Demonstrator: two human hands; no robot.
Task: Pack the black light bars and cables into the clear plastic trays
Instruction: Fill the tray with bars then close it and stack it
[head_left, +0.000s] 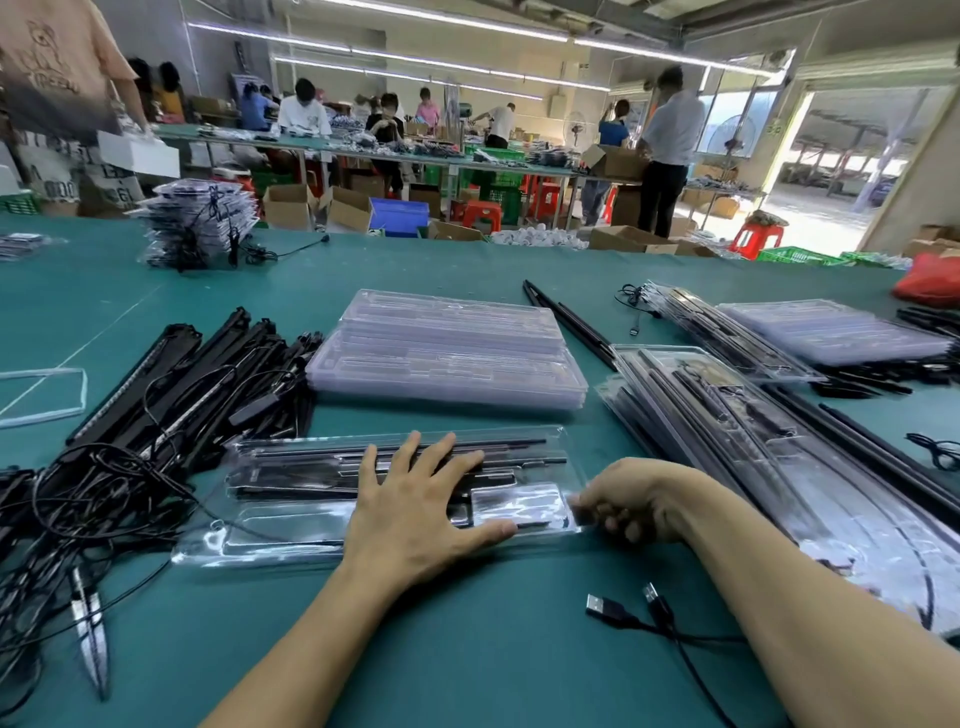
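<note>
Clear tray (291, 525) lies on the green desk (467, 649), black light bars (311, 478) seated inside. Left hand (415, 509) pressed flat on it, grip wide; right hand (628, 504) curled narrow at its right end (contents indiscernible).

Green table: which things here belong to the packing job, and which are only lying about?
Job: clear plastic tray under the hands; loose black light bars; tangled black cables; stack of empty clear trays.
Lying about: red plastic bag; white loop of strip.
</note>
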